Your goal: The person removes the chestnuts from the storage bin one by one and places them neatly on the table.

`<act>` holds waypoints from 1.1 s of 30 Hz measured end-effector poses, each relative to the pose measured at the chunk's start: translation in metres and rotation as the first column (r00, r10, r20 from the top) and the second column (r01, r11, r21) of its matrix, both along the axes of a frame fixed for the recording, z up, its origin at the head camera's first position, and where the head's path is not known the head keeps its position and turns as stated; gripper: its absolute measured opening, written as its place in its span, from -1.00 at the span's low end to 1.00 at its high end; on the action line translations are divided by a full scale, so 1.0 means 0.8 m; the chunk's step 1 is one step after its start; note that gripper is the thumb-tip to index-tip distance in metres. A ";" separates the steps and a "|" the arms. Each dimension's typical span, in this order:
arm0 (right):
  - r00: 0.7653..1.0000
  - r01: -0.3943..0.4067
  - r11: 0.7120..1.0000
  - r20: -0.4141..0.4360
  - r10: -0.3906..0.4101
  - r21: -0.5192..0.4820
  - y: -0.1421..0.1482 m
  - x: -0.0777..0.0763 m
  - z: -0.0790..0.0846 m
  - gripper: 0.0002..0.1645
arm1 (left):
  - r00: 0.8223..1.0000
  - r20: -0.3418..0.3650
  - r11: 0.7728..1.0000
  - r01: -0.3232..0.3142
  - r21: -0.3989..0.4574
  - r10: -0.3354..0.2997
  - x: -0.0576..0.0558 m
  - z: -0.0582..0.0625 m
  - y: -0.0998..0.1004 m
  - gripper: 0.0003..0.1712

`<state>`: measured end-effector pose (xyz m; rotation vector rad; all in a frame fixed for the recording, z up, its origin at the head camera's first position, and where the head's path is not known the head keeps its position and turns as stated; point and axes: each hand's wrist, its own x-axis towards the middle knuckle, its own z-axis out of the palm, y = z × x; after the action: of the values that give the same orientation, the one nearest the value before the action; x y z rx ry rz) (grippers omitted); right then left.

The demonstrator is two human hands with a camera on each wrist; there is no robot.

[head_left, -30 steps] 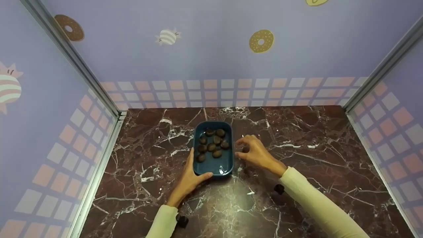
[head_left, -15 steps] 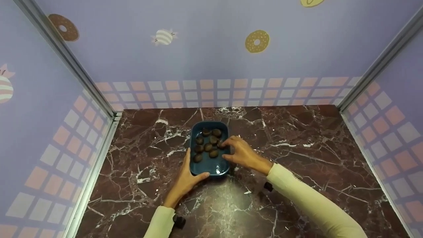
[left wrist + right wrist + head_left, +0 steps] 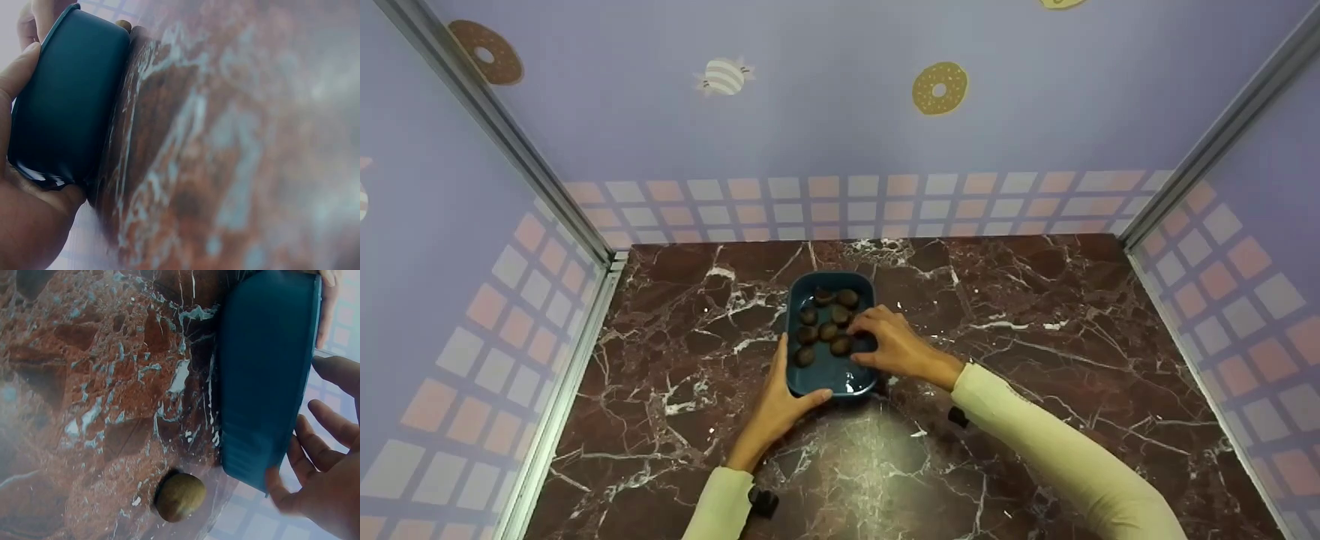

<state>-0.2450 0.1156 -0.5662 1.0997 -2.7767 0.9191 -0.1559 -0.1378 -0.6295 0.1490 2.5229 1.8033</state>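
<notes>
A dark teal rectangular dish [image 3: 840, 379] stands on the marbled tabletop with several brown chestnuts [image 3: 805, 355] loose in its far and middle parts. My left hand [image 3: 780, 397] grips its near left corner, fingers along the left side and thumb over the near rim. The left wrist view shows that hand against the dish wall [image 3: 67, 90]. My right hand [image 3: 894, 346] reaches over the right rim, thumb and fingers apart above the chestnuts. In the right wrist view a single chestnut [image 3: 180, 497] lies on the table beside the dish; my hand hides it in the head view.
The marbled tabletop [image 3: 1035, 375] extends around the dish. A patterned back wall [image 3: 840, 112] and side walls [image 3: 450, 300] enclose it, with metal rails [image 3: 562, 390] along the edges.
My right hand has moved left, from beside the dish to over its right rim and the chestnuts inside. The left hand keeps its hold on the dish; the head view has shifted slightly.
</notes>
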 end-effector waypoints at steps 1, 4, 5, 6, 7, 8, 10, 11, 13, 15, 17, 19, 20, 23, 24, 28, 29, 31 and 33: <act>1.000 0.004 1.000 0.008 -0.004 0.007 -0.001 0.000 -0.001 -0.52 | 1.000 0.003 1.000 0.000 -0.003 0.000 0.000 0.000 0.000 0.43; 1.000 0.025 0.999 0.016 -0.025 0.040 -0.004 -0.001 -0.003 -0.52 | 1.000 0.011 1.000 0.003 -0.007 -0.003 0.001 0.000 0.000 0.42; 0.999 0.032 0.998 0.006 -0.032 0.052 -0.005 -0.002 -0.003 -0.52 | 1.000 0.012 1.000 0.002 -0.010 -0.002 0.001 0.000 0.001 0.42; 0.999 0.041 0.997 -0.010 -0.041 0.064 -0.007 -0.003 -0.003 -0.52 | 1.000 0.011 1.000 0.003 -0.010 -0.003 0.000 0.000 0.001 0.42; 0.998 0.049 0.996 -0.030 -0.046 0.072 -0.008 -0.003 -0.003 -0.52 | 1.000 0.010 1.000 0.004 -0.012 -0.004 0.001 0.000 0.001 0.42; 0.997 0.054 0.995 -0.050 -0.051 0.079 -0.009 -0.004 -0.003 -0.52 | 1.000 0.009 1.000 0.004 -0.010 -0.004 0.000 0.000 0.001 0.42; 0.994 0.054 0.995 -0.103 -0.046 0.083 -0.011 -0.006 -0.003 -0.53 | 1.000 0.002 1.000 0.002 -0.010 -0.002 0.000 -0.001 0.001 0.43; 0.991 0.048 0.995 -0.129 -0.037 0.083 -0.012 -0.006 -0.004 -0.53 | 1.000 -0.004 1.000 0.001 -0.011 -0.001 0.000 -0.001 0.001 0.43; 0.986 0.023 0.996 -0.168 -0.008 0.085 -0.014 -0.007 -0.006 -0.53 | 1.000 -0.011 1.000 0.001 -0.010 -0.001 0.000 -0.002 0.001 0.44; 0.980 0.001 0.996 -0.199 0.018 0.093 -0.015 -0.008 -0.009 -0.53 | 1.000 -0.015 1.000 0.000 -0.011 -0.001 0.000 -0.002 0.000 0.43; 0.977 -0.008 0.994 -0.210 0.032 0.112 -0.016 -0.009 -0.012 -0.53 | 1.000 -0.015 1.000 0.001 -0.017 -0.001 0.000 -0.001 0.000 0.43; 0.978 -0.007 0.991 -0.207 0.035 0.136 -0.017 -0.011 -0.015 -0.52 | 1.000 -0.015 1.000 0.004 -0.022 -0.005 0.000 0.000 0.000 0.43; 0.979 -0.002 0.989 -0.203 0.033 0.147 -0.017 -0.013 -0.016 -0.52 | 1.000 -0.018 1.000 0.005 -0.024 -0.005 0.000 0.000 0.001 0.43; 0.981 0.006 0.985 -0.192 0.028 0.172 -0.018 -0.019 -0.020 -0.51 | 1.000 -0.024 0.999 0.006 -0.032 -0.006 0.000 0.000 0.000 0.44; 0.982 0.007 0.985 -0.189 0.027 0.175 -0.018 -0.020 -0.021 -0.51 | 1.000 -0.025 0.999 0.005 -0.035 -0.006 0.000 0.000 0.000 0.45; 0.982 0.013 0.985 -0.189 0.021 0.173 -0.020 -0.024 -0.025 -0.54 | 1.000 -0.016 0.999 0.004 -0.034 -0.005 0.000 -0.001 0.000 0.44; 0.983 0.016 0.985 -0.185 0.017 0.172 -0.021 -0.025 -0.025 -0.55 | 1.000 -0.013 1.000 0.004 -0.031 -0.004 0.000 -0.001 0.000 0.44; 0.984 0.020 0.985 -0.176 0.010 0.169 -0.024 -0.026 -0.026 -0.57 | 1.000 -0.009 1.000 0.001 -0.020 -0.001 -0.001 -0.002 0.000 0.44; 0.986 0.028 0.984 -0.168 0.002 0.178 -0.028 -0.026 -0.026 -0.58 | 1.000 -0.008 1.000 0.001 -0.004 -0.001 -0.001 -0.003 0.001 0.43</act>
<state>-0.2658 0.0935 -0.5868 1.1216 -2.7655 0.5528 -0.1565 -0.1374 -0.6320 0.1577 2.5310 1.8000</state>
